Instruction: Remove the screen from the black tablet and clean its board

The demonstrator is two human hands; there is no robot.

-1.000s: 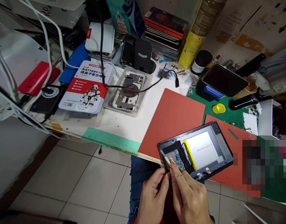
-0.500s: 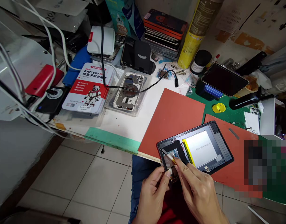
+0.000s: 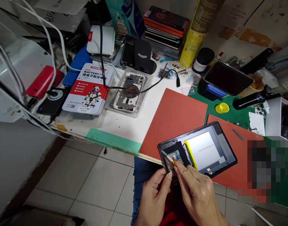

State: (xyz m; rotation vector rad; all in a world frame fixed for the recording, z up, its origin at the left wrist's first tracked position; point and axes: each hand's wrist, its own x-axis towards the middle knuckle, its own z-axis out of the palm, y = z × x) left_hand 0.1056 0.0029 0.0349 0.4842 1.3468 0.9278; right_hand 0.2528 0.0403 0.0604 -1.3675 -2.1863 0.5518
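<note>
The open tablet point(image 3: 222, 140) lies tilted across the near bench edge, its far side over a red-brown mat point(image 3: 174, 116) and its near-left corner out toward the person's lap. The left hand point(image 3: 154, 193) is pinched, thumb against forefinger, on the tablet's near-left corner; whether it also holds a small part there cannot be told. The right hand point(image 3: 197, 190) grasps a slim pale tool point(image 3: 169, 157) between thumb and fingertips, the tip slanting into the tablet's left end, beside the circuit board point(image 3: 178, 155). Principal risk: a slip of that tip — caused by too much force or a shallow angle — could scratch the board or lift a component. Thin wires point(image 3: 184, 148) run in the tablet between board and battery point(image 3: 204, 151); a snag from the right-hand fingers might strain them. The battery itself would be at risk of puncture should the tool skid rightward. With the corner apparently overhanging, a loosened left-hand pinch could let the tablet tip. A metal strip point(image 3: 237, 134), right of the tablet — loose on the second mat point(image 3: 212, 121) — could short contacts if knocked inside.
</note>
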